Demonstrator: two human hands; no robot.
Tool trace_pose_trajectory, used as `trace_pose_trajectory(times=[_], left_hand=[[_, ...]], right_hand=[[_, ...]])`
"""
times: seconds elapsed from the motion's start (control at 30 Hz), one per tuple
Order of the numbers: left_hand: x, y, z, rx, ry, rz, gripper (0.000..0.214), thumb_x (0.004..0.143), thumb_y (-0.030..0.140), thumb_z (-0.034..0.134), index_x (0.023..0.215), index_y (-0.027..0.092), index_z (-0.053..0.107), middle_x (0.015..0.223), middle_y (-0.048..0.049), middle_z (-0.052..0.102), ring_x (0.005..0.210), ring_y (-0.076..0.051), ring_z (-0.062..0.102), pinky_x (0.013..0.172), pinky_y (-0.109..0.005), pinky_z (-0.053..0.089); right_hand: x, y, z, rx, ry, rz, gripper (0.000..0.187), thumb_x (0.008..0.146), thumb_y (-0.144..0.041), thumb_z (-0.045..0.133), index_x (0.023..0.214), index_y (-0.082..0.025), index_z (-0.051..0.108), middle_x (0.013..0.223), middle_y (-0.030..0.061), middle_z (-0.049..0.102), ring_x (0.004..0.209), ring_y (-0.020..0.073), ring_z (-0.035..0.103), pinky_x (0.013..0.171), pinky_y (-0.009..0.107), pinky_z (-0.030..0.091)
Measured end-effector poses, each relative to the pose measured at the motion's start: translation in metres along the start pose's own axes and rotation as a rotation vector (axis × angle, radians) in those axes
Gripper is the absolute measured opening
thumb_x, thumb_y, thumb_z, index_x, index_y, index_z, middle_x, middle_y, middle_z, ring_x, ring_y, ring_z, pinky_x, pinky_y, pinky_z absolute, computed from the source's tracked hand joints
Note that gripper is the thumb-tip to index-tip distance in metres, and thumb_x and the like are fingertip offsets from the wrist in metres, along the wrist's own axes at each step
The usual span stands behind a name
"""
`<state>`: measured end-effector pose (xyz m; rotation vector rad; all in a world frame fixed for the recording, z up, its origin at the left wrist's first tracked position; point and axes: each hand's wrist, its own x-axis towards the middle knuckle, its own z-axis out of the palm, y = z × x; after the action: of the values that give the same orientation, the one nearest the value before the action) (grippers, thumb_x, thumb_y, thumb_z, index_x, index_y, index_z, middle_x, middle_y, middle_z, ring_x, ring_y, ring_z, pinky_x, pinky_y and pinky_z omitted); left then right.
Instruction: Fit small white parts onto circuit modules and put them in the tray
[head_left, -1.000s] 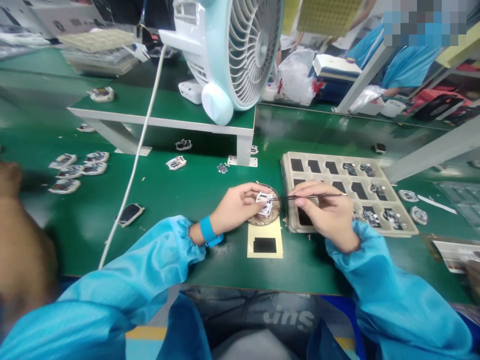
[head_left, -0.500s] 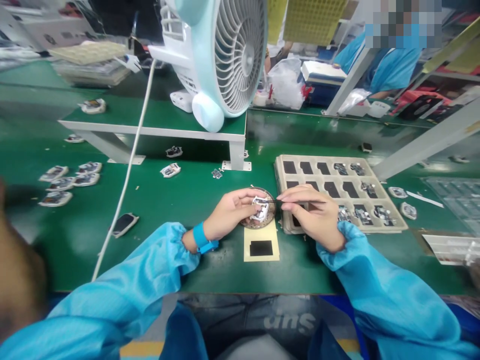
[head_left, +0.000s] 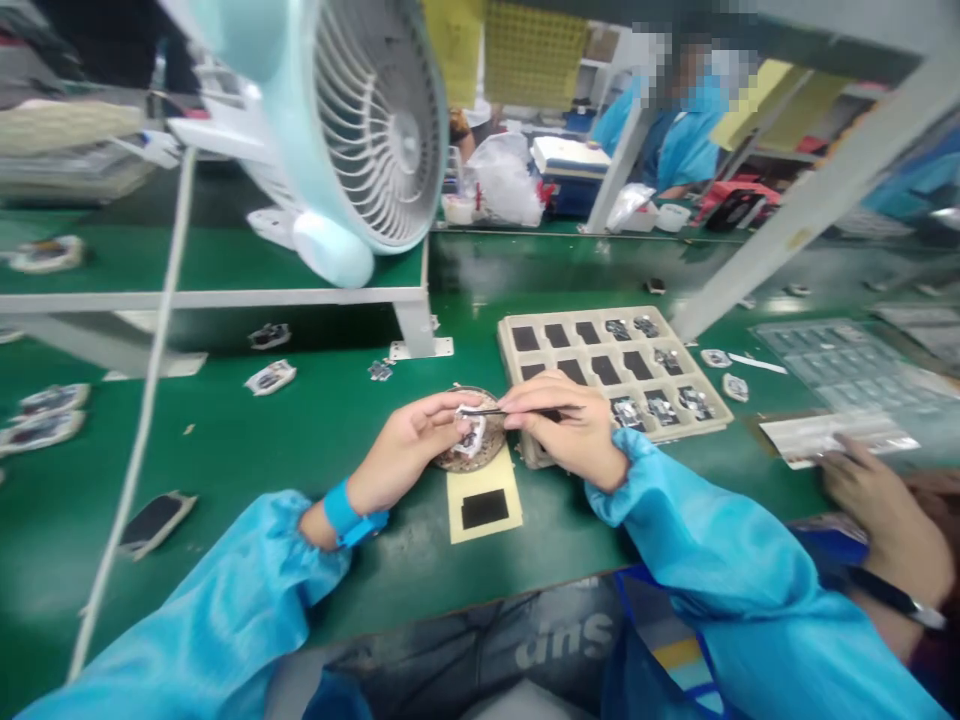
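White casing left of the parts tray, held over a round plate; can't tell if they touch. Left hand pinches it, thumb against fingers; right hand pinches black tweezers, tips on the casing as half a second ago. Changed: view swung right, so tray sits further left in frame. Blurred arm at far left gone; co-worker's hand now shows clearly on a whitish sheet right of tray.

Counts: tray 3 rows x 5. Visible in it: 7 black pads, 6 circuit boards; some compartments hidden by right hand. Two small casings right of tray. One yellow card, one black rectangle on it, left of tray. One fan on a raised shelf, beyond-left of tray.

Glossy green bench under tray; beyond it, plastic bag, blue box, person in blue.
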<state>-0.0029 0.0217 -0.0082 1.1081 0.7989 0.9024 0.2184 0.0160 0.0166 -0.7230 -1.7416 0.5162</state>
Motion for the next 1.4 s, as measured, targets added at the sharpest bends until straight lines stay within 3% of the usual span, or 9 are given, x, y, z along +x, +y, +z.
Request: trace_pose_trajectory(times=[0.17,0.33,0.5,0.63,0.9,1.0,1.13,1.27,1.4], left_hand=[[-0.003,0.002,0.006,0.23,0.103,0.008,0.05,0.074,0.044,0.088,0.113,0.016,0.073,0.111,-0.0137,0.077,0.103,-0.027,0.074,0.09,-0.034,0.062],[-0.003,0.004,0.008,0.283,0.147,0.086,0.063,0.071,0.047,0.088,0.121,0.016,0.064,0.126,-0.0157,0.07,0.107,-0.029,0.072,0.086,-0.036,0.064],[-0.002,0.006,0.007,0.357,0.141,0.009,0.053,0.073,0.051,0.086,0.11,0.015,0.071,0.102,-0.0115,0.075,0.075,-0.021,0.072,0.066,-0.029,0.062],[-0.004,0.008,0.009,0.315,0.143,-0.031,0.053,0.074,0.051,0.087,0.108,0.013,0.071,0.072,-0.0053,0.071,0.059,-0.016,0.065,0.057,-0.024,0.056],[-0.005,0.007,0.008,0.286,0.15,0.002,0.05,0.078,0.051,0.084,0.109,0.013,0.073,0.074,-0.0043,0.07,0.058,-0.011,0.06,0.053,-0.019,0.049],[-0.005,0.007,0.011,0.257,0.165,-0.013,0.051,0.077,0.052,0.085,0.108,0.013,0.074,0.075,-0.0036,0.068,0.056,-0.01,0.058,0.054,-0.019,0.05],[-0.006,0.007,0.015,0.197,0.176,-0.035,0.05,0.075,0.048,0.086,0.11,0.014,0.074,0.087,-0.006,0.071,0.058,-0.009,0.058,0.054,-0.02,0.051],[-0.006,0.005,0.015,0.245,0.185,0.024,0.043,0.074,0.039,0.088,0.106,0.014,0.073,0.088,-0.0062,0.072,0.06,-0.009,0.058,0.055,-0.019,0.051],[-0.004,0.003,0.015,0.237,0.223,0.063,0.035,0.079,0.041,0.083,0.097,0.013,0.073,0.079,-0.0043,0.071,0.052,-0.008,0.056,0.049,-0.018,0.046]], right_hand=[[0.011,0.004,-0.024,-0.055,0.12,0.007,0.017,0.096,-0.039,0.066,0.089,-0.024,0.07,0.094,0.0045,0.079,0.094,0.0201,0.075,0.088,0.041,0.061],[0.035,0.034,-0.107,-0.494,0.46,0.218,0.034,0.106,-0.045,0.042,0.097,-0.022,0.067,0.087,0.0042,0.073,0.084,0.018,0.069,0.08,0.034,0.055],[0.047,0.083,-0.152,-0.991,0.069,0.695,0.025,0.09,-0.036,0.064,0.103,-0.019,0.077,0.098,0.0107,0.077,0.093,0.0269,0.071,0.085,0.037,0.051],[0.049,0.101,-0.144,-1.033,0.012,0.75,0.024,0.083,-0.034,0.07,0.101,-0.021,0.079,0.102,0.0142,0.078,0.1,0.0326,0.071,0.086,0.039,0.052],[0.046,0.098,-0.147,-1.065,0.109,0.759,0.025,0.081,-0.031,0.072,0.103,-0.019,0.073,0.106,0.0133,0.075,0.099,0.0305,0.069,0.09,0.041,0.052],[0.046,0.085,-0.143,-1.013,0.204,0.684,0.028,0.083,-0.028,0.07,0.109,-0.018,0.073,0.105,0.0131,0.076,0.1,0.0298,0.069,0.091,0.041,0.051],[0.047,0.043,-0.11,-0.689,0.247,0.499,0.018,0.083,-0.033,0.073,0.091,-0.017,0.078,0.086,0.0078,0.076,0.082,0.024,0.069,0.079,0.036,0.053],[0.035,-0.007,-0.06,-0.335,0.03,0.542,0.024,0.081,-0.041,0.077,0.088,-0.018,0.077,0.083,0.0052,0.077,0.074,0.0201,0.068,0.07,0.033,0.053],[0.016,-0.03,-0.025,-0.012,-0.23,0.669,0.026,0.084,-0.044,0.076,0.091,-0.019,0.073,0.081,0.0039,0.075,0.068,0.016,0.066,0.063,0.029,0.053]])
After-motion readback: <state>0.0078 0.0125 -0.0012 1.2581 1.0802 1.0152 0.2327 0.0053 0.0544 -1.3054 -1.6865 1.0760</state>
